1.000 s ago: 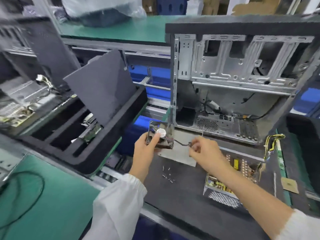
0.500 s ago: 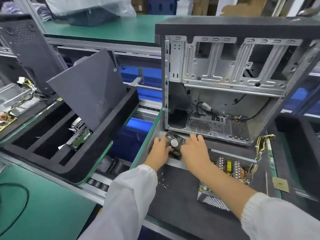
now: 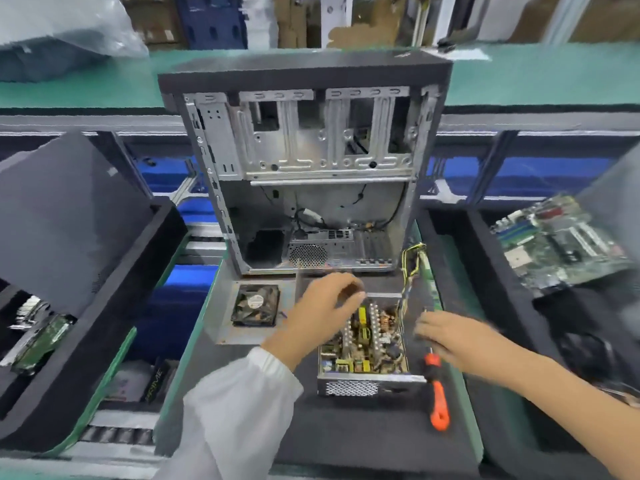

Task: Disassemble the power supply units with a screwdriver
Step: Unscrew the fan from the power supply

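Observation:
The opened power supply unit (image 3: 367,344) lies on the black mat with its circuit board and coils exposed. Its yellow-black cable bundle (image 3: 411,268) rises at the far right corner. My left hand (image 3: 323,308) hovers over the unit's far left corner, fingers loosely curled, nothing visible in them. An orange-and-black screwdriver (image 3: 435,389) lies on the mat right of the unit. Blurred, my right hand (image 3: 448,336) sits just above the screwdriver's shaft end, fingers stretched leftward. A black fan (image 3: 255,305) lies flat on the grey metal cover plate (image 3: 221,313).
An empty upright PC case (image 3: 304,161) stands right behind the unit. Black foam trays flank the mat: the left one (image 3: 114,299) holds a hard drive (image 3: 41,337), the right one a motherboard (image 3: 561,244). Blue crates sit below the rails.
Both hands held the fan and set it down on the metal plate; now they have let go and shifted right, to the power supply and screwdriver. The view swung right.

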### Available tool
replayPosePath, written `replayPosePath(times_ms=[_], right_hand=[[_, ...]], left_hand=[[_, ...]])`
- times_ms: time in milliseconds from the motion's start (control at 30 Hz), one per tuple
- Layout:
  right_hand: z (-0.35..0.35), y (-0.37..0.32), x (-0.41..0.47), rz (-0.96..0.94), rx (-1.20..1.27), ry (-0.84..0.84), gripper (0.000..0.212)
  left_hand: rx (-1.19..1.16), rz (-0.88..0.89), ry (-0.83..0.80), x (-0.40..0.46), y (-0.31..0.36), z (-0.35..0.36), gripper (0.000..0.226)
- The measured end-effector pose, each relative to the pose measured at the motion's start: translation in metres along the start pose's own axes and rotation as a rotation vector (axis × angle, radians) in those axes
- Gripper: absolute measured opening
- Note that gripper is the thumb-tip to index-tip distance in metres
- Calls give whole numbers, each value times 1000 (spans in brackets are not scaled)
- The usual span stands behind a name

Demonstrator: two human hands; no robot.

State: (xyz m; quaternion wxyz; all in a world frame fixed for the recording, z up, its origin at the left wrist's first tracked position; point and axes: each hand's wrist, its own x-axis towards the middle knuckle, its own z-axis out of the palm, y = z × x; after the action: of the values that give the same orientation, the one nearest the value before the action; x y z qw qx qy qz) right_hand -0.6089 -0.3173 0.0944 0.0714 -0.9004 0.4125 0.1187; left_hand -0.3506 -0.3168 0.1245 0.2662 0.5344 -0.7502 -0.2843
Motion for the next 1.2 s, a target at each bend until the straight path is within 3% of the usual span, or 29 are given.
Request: replayPosePath(times_ms=[67,133,300,533,600,700,800,967,1200], right_hand=[[24,4,-13,-54,-111,-121,58],[37,5,-23,-133,-184,-62,69],[61,-1,-38,-222,-205,98,64],[57,3,-41,-246,-164,267,52],[50,7,-43,-189,22,433,50],[32,3,-47,35,529,679,45],[9,-6,-41,164,892,814,33],[-5,-7,-26,212,1158,864,24],[-6,-1,-17,256,1203,924,28]], left_hand=[[50,3,-69,2,10,20,20],[95,5,-112,0,12,37,20],[97,93,-161,-6,2,63,11],[468,344,-622,27,4,84,35],[441,337,-658,31,3,85,33],[413,345,-631,33,0,84,21],[424,363,-623,31,-6,84,20],[521,429,-693,32,-5,83,25],[473,442,-604,30,-9,84,23]])
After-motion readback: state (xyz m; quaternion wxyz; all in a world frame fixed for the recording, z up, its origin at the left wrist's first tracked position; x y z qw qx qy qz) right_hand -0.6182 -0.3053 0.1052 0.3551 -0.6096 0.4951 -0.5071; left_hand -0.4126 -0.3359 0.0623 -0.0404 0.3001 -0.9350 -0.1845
